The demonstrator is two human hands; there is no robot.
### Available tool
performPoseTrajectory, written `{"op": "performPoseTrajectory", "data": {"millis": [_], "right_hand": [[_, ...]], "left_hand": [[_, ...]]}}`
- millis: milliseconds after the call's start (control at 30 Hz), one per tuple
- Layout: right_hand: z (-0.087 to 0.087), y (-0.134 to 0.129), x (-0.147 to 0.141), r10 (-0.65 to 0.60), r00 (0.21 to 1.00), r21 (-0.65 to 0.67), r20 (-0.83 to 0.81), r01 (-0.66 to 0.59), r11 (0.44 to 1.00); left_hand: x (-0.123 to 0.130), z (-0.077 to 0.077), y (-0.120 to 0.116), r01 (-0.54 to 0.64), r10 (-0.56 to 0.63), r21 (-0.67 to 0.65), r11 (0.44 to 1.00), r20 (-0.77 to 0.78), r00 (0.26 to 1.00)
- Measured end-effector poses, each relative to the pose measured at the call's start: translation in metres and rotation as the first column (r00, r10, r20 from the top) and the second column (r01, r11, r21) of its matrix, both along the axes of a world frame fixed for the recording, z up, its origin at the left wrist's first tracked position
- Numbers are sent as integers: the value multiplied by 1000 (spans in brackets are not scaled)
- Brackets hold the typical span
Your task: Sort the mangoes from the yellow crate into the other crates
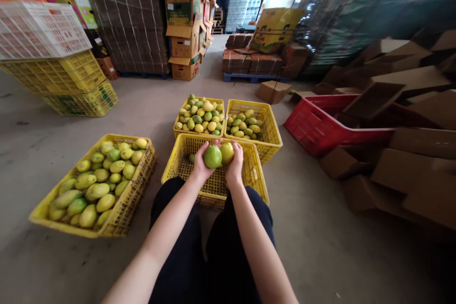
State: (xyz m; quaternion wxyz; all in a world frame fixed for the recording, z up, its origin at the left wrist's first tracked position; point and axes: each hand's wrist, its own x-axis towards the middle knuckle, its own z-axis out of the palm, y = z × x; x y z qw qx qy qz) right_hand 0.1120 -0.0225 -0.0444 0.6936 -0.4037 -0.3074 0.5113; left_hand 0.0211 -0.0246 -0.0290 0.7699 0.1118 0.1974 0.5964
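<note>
My left hand [203, 163] is closed around a green papaya [213, 156], seen end-on. Beside it, a yellow-green papaya [227, 153] is held in my right hand [235, 163]. The two fruits are side by side and seem to touch. Both hands are above a yellow plastic crate [170, 164] in front of my knees. Inside this crate a green fruit [192, 157] lies near the left wall; my hands hide part of the crate's floor.
Behind stand a heaped yellow crate [175, 131] and a partly filled one [273, 128]. Left is another full yellow crate [124, 221]. A red crate [306, 126] and loose cardboard boxes [416, 166] lie right. Stacked crates [67, 73] and a loaded pallet [245, 77] are farther back.
</note>
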Motion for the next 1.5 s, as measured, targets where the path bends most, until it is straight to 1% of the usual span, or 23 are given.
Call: {"op": "performPoseTrajectory", "data": {"millis": [67,100,167,233,300,400,467,533,600,633,667,700,767,867,933,1000,1067,1133,1200,1267,1367,1500], "right_hand": [[1,-4,-5,-50,979,87,197,33,996],[2,-7,-7,-68,947,135,313,26,991],[4,-11,-8,-54,862,194,504,-51,980],[6,-14,-7,-21,818,209,574,-121,970],[7,-17,-6,6,798,230,603,-181,956],[8,-23,-8,19,795,257,606,-218,941],[10,-27,-13,-1,821,250,572,-174,953],[14,-29,-19,-2,875,210,485,-114,971],[21,-29,-25,50,961,137,273,-91,986],[24,-29,-27,81,988,100,135,-95,990],[28,-29,-28,105,994,67,-7,-105,992],[32,-28,-28,120,985,43,-128,-115,992],[39,-28,-24,126,952,14,-280,-127,992],[45,-31,-12,82,876,-60,-475,-125,990],[46,-33,-2,31,829,-126,-558,-122,985],[44,-34,8,0,817,-175,-577,-124,977],[43,-35,17,-22,811,-218,-584,-130,967],[44,-34,23,-40,809,-252,-587,-135,958],[45,-33,26,-48,812,-272,-582,-138,952],[44,-33,26,-46,822,-281,-568,-140,949],[34,-31,26,-53,847,-297,-529,-126,947],[11,-27,35,-91,886,-362,-454,-90,928]], "left_hand": [[10,-5,-5,-2,3,22,1000,-65,998],[14,-7,-6,-14,17,37,999,-85,996],[18,-11,-7,-67,72,59,996,-92,993],[18,-11,-7,-138,140,37,990,-71,988],[15,-9,-5,-184,183,-27,983,-55,982],[11,-5,-6,-184,180,-98,978,-53,982],[8,-3,-7,-165,160,-99,981,-55,986],[7,-1,-10,-164,159,-103,981,-56,986],[5,3,-14,-185,179,-126,975,-52,982],[3,7,-16,-201,196,-135,970,-48,979],[2,11,-18,-220,217,-134,966,-41,975],[-1,15,-21,-243,241,-124,962,-30,970],[-6,25,-27,-284,285,-91,954,-3,959],[-17,35,-35,-309,312,-76,948,20,950],[-23,36,-39,-291,293,-89,952,6,956],[-29,32,-40,-279,275,-124,952,-48,960],[-35,26,-41,-275,254,-187,943,-127,959],[-42,20,-42,-248,208,-245,937,-176,962],[-50,14,-41,-206,158,-276,939,-187,970],[-60,12,-39,-189,142,-278,942,-179,974],[-72,15,-32,-206,165,-235,950,-183,969],[-84,24,-26,-215,172,-211,954,-203,964]]}}
